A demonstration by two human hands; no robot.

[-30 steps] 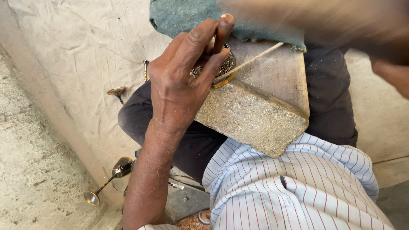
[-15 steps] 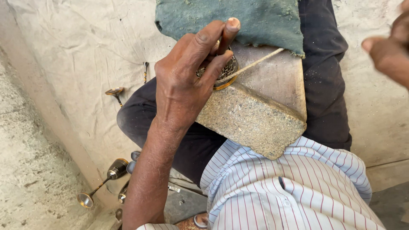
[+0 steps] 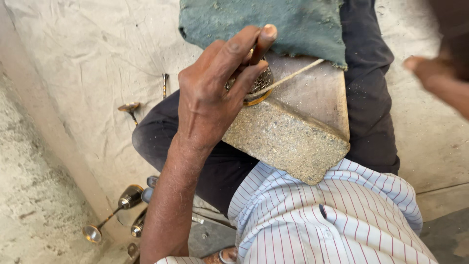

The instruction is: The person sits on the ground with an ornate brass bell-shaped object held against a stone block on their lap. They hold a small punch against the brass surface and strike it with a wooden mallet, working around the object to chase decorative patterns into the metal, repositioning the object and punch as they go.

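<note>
Patterned metal disc (image 3: 261, 82) lies flat beneath our left hand (image 3: 212, 95), pinched by its fingers on the block (image 3: 293, 132); our blurred right hand (image 3: 439, 78) hovers farther right, grip unclear.

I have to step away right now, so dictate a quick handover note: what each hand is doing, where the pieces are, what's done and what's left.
Left hand: presses a small round patterned brass piece onto the speckled wooden block on the lap.
Right hand: blurred at the right edge, off the block; whether it holds anything cannot be told.
A thin pale stick lies across the block beside the piece; a green cloth covers its far end.
Brass goblet-shaped pieces lie on the floor at left.
Done or left: the piece remains on the block; its finish cannot be judged.
</note>
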